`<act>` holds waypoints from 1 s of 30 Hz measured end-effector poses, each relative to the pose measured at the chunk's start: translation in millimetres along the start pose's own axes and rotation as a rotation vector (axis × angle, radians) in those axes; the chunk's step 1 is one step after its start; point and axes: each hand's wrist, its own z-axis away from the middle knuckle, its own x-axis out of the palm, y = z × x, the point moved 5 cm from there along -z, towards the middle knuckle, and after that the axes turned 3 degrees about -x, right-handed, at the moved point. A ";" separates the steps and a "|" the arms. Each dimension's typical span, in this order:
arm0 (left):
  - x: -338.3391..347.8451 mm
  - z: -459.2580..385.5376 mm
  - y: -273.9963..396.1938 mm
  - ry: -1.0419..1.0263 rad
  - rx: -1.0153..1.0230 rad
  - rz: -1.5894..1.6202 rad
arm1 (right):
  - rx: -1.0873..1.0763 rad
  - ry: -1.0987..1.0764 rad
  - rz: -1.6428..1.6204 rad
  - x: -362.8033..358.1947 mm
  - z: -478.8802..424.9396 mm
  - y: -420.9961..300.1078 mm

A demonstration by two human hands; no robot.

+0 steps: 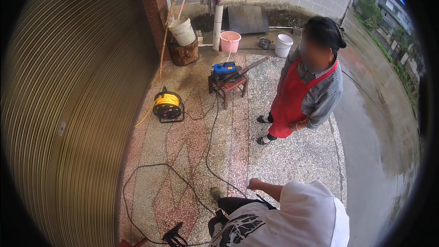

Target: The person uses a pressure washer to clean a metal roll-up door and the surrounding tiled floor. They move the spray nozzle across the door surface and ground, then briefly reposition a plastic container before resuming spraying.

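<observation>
My right hand [254,184] hangs beside my dark trousers, below the white sleeve. Its fingers seem curled, but I cannot make out whether anything is in them. My left hand is out of view. A black hose [209,159] runs over the speckled floor and passes close to my right hand in the picture. At the bottom edge is a black spray gun handle [174,235], partly cut off, near a red object [133,243]. Ahead, a blue pressure washer [224,68] sits on a small red wooden stool [233,85], with a wooden board [253,67] across it.
A person in a red apron [289,99] stands at the right. A yellow cable reel [167,104] rests near the ribbed metal shutter [89,123]. Behind are a pink bucket [229,45], a white bucket [284,46] and a metal pot [264,43]. A pail [182,32] tops a stump [184,54].
</observation>
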 end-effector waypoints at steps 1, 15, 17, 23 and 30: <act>8.8 -12.4 7.1 -0.068 -0.085 0.188 | -0.077 0.030 0.052 -13.5 -13.9 -15.9; 70.5 -166.7 139.7 -0.128 -0.583 0.047 | -0.192 -0.026 -0.460 -213.0 -180.1 -209.4; 82.1 -197.7 166.8 -0.101 -0.594 -0.097 | -0.102 0.008 -0.533 -242.2 -211.9 -238.3; 87.6 -298.1 226.9 -0.045 -0.536 -0.224 | 0.016 -0.079 -0.505 -307.9 -320.9 -308.9; 76.4 -411.5 344.3 0.089 -0.357 -0.563 | -0.118 0.111 -0.529 -427.7 -477.2 -424.7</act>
